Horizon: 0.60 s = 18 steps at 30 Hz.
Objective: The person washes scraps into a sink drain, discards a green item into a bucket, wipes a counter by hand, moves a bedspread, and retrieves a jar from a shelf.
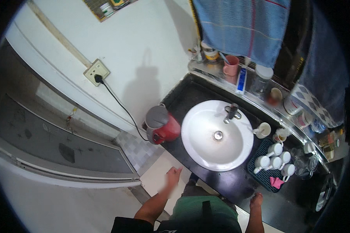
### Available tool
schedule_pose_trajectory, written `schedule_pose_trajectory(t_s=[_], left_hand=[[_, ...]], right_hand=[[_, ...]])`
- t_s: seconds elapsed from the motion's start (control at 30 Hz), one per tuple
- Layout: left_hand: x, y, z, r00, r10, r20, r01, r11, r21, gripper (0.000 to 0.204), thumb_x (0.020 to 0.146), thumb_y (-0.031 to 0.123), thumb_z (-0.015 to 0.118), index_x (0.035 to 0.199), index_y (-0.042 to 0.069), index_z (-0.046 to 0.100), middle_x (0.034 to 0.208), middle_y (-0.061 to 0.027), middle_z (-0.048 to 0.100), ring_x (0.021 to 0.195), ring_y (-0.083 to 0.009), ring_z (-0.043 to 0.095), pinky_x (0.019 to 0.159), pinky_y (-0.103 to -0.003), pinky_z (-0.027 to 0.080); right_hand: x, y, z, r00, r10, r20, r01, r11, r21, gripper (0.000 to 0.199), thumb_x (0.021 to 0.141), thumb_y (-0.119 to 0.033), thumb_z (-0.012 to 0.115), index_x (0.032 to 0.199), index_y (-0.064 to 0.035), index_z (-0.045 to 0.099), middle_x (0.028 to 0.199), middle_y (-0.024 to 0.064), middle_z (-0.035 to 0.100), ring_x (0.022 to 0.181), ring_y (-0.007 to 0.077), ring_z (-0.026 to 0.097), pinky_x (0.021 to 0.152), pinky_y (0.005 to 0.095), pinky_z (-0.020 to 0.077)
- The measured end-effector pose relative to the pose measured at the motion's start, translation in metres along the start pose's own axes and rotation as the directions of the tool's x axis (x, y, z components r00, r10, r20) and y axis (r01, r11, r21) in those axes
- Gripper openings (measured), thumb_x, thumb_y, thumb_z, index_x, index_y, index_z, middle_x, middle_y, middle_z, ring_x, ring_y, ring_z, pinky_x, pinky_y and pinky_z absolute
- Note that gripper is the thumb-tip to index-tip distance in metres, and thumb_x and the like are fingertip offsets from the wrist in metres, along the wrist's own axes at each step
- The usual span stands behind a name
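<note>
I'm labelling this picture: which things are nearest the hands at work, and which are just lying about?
Nearest, nothing visibly held:
Left grip: red electric kettle, white washbasin
Right grip: black countertop, drying mat, pink cloth

Just about:
Pink mug
Blue-and-white tube
Lidded jar
Hanging blue towel

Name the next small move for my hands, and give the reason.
Probably reach the right hand forward to the dark tray: nothing shows in that hand, it is by the near edge of the black counter, and the tray with its white mugs lies just beyond.
</note>
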State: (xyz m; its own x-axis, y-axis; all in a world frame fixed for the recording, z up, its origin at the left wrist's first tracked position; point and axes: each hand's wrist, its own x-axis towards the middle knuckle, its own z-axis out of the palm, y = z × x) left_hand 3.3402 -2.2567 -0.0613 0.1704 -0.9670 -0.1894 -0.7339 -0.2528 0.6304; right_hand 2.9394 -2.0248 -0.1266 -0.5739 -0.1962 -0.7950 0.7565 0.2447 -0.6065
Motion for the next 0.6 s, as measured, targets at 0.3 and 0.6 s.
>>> schedule_pose_trajectory(t_s=[0.3, 0.6], left_hand=[[0.123, 0.116, -0.086, 0.87, -0.054, 0.49, 0.479, 0.325, -0.815, 0.028, 0.081, 0.038, 0.049, 0.084, 0.01, 0.047, 0.056, 0.0057, 0.034, 0.044, -0.0032, 0.03, 0.038, -0.018, 0.024], [0.178, 0.128, -0.056, 0.827, -0.127, 0.547, 0.525, -0.17, -0.834, 0.027, 0.083, 0.037, 0.045, 0.087, 0.011, 0.045, 0.055, 0.0061, 0.032, 0.042, -0.0046, 0.029, 0.037, -0.019, 0.022]], right_hand=[[-0.078, 0.056, 0.116, 0.991, -0.011, 0.133, 0.039, 0.976, -0.216, 0.016, 0.07, -0.011, 0.052, 0.064, -0.0162, 0.038, 0.048, -0.0028, 0.033, 0.034, 0.0093, 0.031, 0.029, 0.0229, 0.0249], [-0.133, 0.093, 0.147, 0.951, -0.013, 0.31, 0.201, 0.787, -0.584, 0.02, 0.067, -0.009, 0.058, 0.067, -0.0113, 0.038, 0.052, -0.0011, 0.036, 0.039, 0.009, 0.034, 0.033, 0.0227, 0.0278]])
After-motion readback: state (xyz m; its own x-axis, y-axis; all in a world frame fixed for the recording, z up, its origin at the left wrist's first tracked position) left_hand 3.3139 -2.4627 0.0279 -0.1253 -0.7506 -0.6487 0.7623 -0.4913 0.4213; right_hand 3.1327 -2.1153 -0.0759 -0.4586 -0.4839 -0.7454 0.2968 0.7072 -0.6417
